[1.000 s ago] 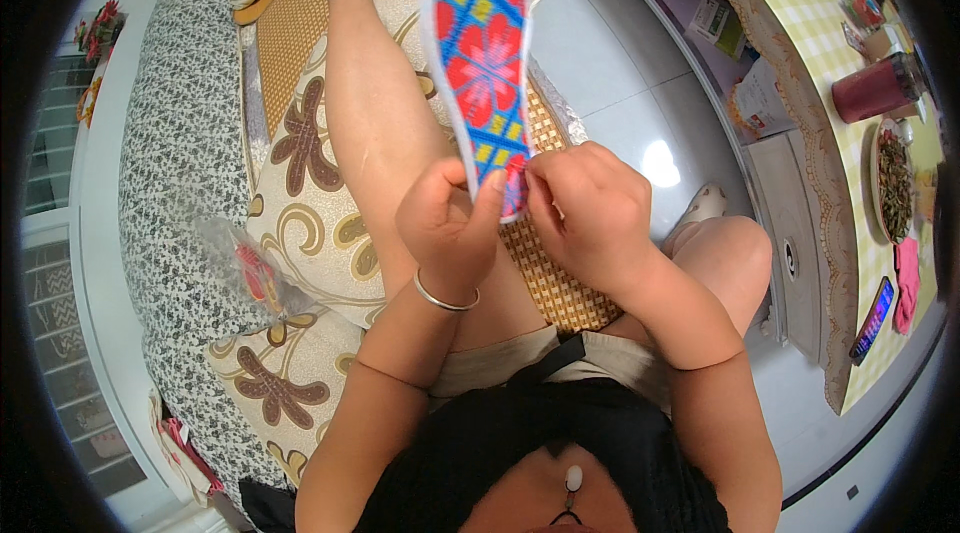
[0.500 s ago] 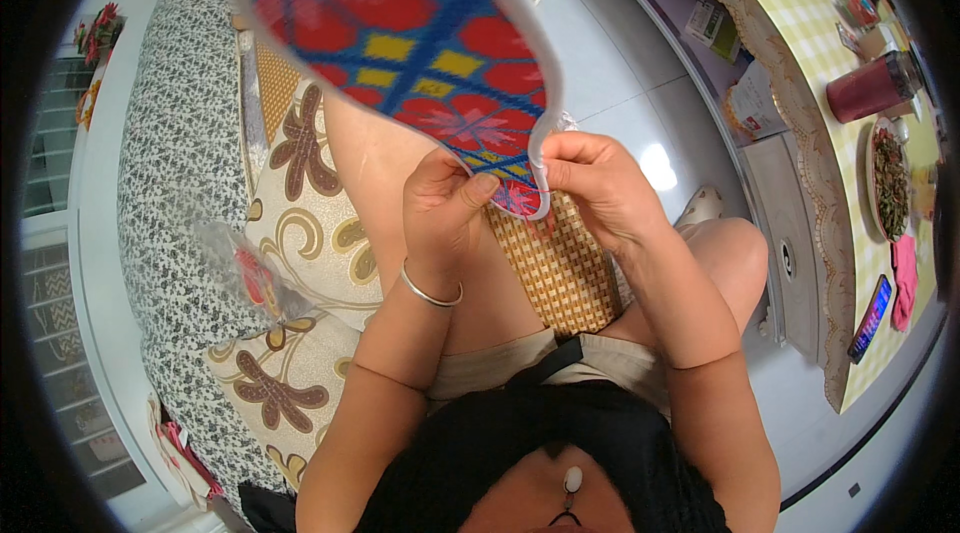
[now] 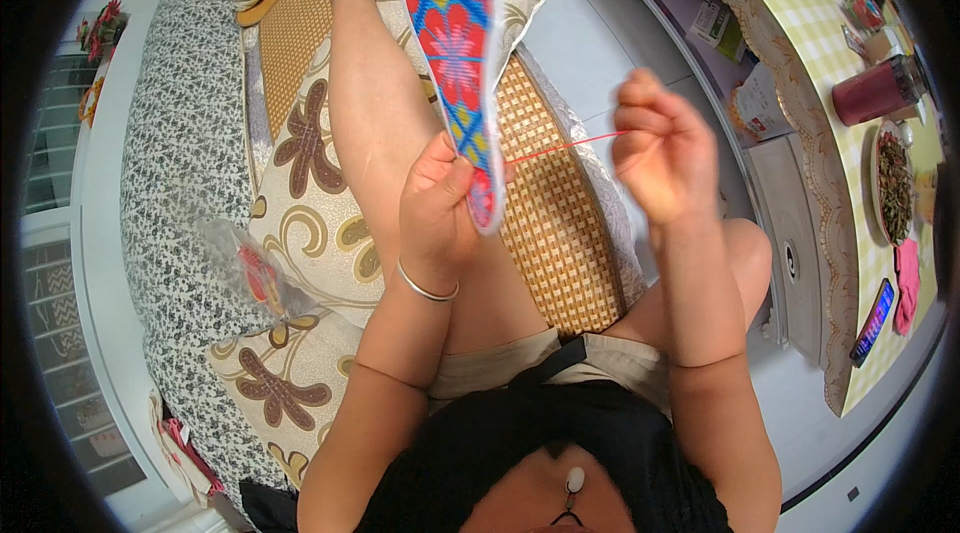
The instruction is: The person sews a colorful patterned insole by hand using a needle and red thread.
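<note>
An embroidered insole [image 3: 455, 53] with red flowers, blue bands, yellow squares and a white edge stands lengthwise ahead of me. My left hand [image 3: 440, 195] grips its narrow near end, thumb on the patterned face. A red thread [image 3: 568, 146] runs taut from that end across to my right hand [image 3: 660, 148], which is raised to the right with fingers curled round the thread. Motion blurs those fingertips, so whether a needle is in them is hidden.
My legs rest on a woven mat [image 3: 560, 233] and a flowered cushion [image 3: 330, 183]. A clear plastic bag [image 3: 255, 273] with something red lies at left. The checked table [image 3: 855, 373] at right carries a phone [image 3: 872, 323], a dish [image 3: 890, 183] and a dark red cup [image 3: 870, 93].
My right hand has left the insole's edge and moved right and up, drawing the red thread out. The insole has swung to a more upright, narrower angle in my left hand.
</note>
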